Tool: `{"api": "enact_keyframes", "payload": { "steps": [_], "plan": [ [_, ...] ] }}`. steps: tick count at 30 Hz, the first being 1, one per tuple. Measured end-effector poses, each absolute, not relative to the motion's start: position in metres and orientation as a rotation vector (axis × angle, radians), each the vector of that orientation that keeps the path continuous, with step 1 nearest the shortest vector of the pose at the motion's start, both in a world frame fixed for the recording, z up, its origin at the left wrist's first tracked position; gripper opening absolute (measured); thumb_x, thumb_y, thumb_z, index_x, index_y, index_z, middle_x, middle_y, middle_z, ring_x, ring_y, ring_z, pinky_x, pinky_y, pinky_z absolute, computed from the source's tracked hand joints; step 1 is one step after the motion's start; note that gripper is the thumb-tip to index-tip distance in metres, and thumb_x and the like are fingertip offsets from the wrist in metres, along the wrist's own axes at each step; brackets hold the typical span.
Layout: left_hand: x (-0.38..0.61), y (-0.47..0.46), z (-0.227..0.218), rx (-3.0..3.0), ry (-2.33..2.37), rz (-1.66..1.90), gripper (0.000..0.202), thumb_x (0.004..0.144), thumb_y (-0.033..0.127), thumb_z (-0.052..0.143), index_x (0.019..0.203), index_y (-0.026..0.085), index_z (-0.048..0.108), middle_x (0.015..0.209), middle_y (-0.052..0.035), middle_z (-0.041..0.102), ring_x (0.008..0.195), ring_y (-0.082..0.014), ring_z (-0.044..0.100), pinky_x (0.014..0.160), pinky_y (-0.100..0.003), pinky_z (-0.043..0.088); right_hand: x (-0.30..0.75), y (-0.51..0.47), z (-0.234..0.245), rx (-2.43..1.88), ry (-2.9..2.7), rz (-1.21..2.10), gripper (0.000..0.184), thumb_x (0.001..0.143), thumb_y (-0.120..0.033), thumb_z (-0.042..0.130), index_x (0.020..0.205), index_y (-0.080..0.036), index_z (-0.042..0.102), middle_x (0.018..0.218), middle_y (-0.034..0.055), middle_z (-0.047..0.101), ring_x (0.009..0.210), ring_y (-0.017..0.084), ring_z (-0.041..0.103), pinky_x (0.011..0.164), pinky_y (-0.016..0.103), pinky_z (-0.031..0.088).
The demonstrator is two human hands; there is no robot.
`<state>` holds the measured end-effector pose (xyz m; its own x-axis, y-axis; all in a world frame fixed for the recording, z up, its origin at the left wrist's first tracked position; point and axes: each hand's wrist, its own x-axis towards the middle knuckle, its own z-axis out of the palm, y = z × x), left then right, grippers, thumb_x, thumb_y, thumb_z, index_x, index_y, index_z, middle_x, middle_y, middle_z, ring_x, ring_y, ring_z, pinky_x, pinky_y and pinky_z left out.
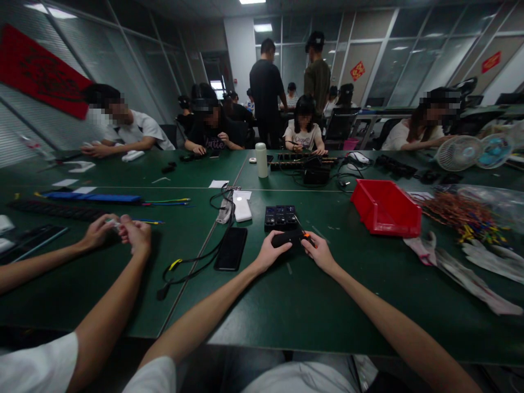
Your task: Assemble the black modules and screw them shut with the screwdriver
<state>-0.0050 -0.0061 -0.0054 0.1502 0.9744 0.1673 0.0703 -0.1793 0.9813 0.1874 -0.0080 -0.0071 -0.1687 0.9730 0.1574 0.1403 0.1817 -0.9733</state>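
While left grip (272, 252) clasps black piece (287, 238) by left end, right grip (319, 252) pinches orange-marked tool (306, 236) beside right end.

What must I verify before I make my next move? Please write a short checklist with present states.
1. Left grip holds the black part: ok.
2. Right grip holds the orange-marked item: ok.
3. Orange-marked item touches the black part: cannot tell, too small here.
4. Black sectioned piece seems within reach: ok, just beyond both grips.
5. Phone apart from left grip: ok, on its left.
6. Co-worker's hands apart from yours: ok.
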Motion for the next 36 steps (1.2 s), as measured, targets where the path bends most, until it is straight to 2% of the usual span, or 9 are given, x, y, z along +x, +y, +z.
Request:
{"api": "enact_keyframes", "payload": {
  "steps": [8, 14, 22, 30, 33, 36],
  "plan": [
    [-0.004, -0.006, -0.005, 1.508, 1.082, 1.172, 0.041, 0.068, 0.044, 0.067, 0.097, 0.016, 0.056, 0.087, -0.0014, 0.059, 0.080, -0.0141, 0.055, 0.075, -0.026, 0.044, 0.186, -0.006, -0.012, -1.111, -1.507, 1.096, 0.045, 0.081, -0.046, 0.055, 0.114, -0.016, 0.054, 0.058, -0.0034, 0.047, 0.046, 0.008, 0.042, 0.039, 0.019, 0.030],
    [-0.003, -0.007, -0.006, 1.576, 1.023, 1.053, 0.039, 0.071, 0.045, 0.064, 0.095, 0.015, 0.056, 0.083, -0.0007, 0.059, 0.076, -0.0140, 0.056, 0.071, -0.026, 0.044, 0.185, -0.002, -0.019, -1.076, -1.394, 1.154, 0.045, 0.081, -0.047, 0.054, 0.113, -0.014, 0.054, 0.056, -0.0038, 0.049, 0.039, 0.006, 0.038, 0.036, 0.018, 0.026],
    [-0.005, -0.005, -0.006, 1.618, 0.987, 1.001, 0.039, 0.076, 0.046, 0.058, 0.098, 0.014, 0.057, 0.086, -0.0027, 0.062, 0.078, -0.0158, 0.058, 0.074, -0.028, 0.045, 0.187, 0.000, -0.017, -0.966, -1.366, 1.250, 0.046, 0.080, -0.044, 0.055, 0.115, -0.015, 0.052, 0.060, -0.0028, 0.054, 0.037, 0.006, 0.041, 0.033, 0.017, 0.023],
    [-0.005, -0.006, -0.005, 1.587, 0.935, 1.009, 0.038, 0.078, 0.045, 0.056, 0.102, 0.015, 0.057, 0.090, -0.0036, 0.062, 0.078, -0.0164, 0.060, 0.074, -0.029, 0.047, 0.185, 0.000, -0.019, -0.943, -1.349, 1.295, 0.032, 0.080, -0.045, 0.053, 0.094, -0.016, 0.054, 0.063, -0.0014, 0.057, 0.035, 0.004, 0.041, 0.031, 0.015, 0.022],
    [-0.004, -0.007, -0.004, 1.613, 0.948, 1.021, 0.039, 0.077, 0.044, 0.058, 0.103, 0.015, 0.058, 0.092, -0.0041, 0.063, 0.083, -0.0181, 0.060, 0.079, -0.031, 0.046, 0.185, -0.002, -0.015, -0.963, -1.355, 1.290, 0.036, 0.079, -0.048, 0.053, 0.096, -0.016, 0.054, 0.063, -0.0012, 0.057, 0.036, 0.005, 0.041, 0.032, 0.016, 0.023],
    [-0.005, -0.007, -0.002, 1.635, 0.932, 1.030, 0.043, 0.074, 0.043, 0.061, 0.108, 0.016, 0.058, 0.102, -0.0057, 0.063, 0.095, -0.0202, 0.058, 0.088, -0.034, 0.043, 0.185, -0.003, -0.013, -0.973, -1.356, 1.283, 0.041, 0.079, -0.049, 0.053, 0.101, -0.015, 0.054, 0.062, -0.0012, 0.056, 0.035, 0.005, 0.041, 0.031, 0.017, 0.022]
  ]
}}
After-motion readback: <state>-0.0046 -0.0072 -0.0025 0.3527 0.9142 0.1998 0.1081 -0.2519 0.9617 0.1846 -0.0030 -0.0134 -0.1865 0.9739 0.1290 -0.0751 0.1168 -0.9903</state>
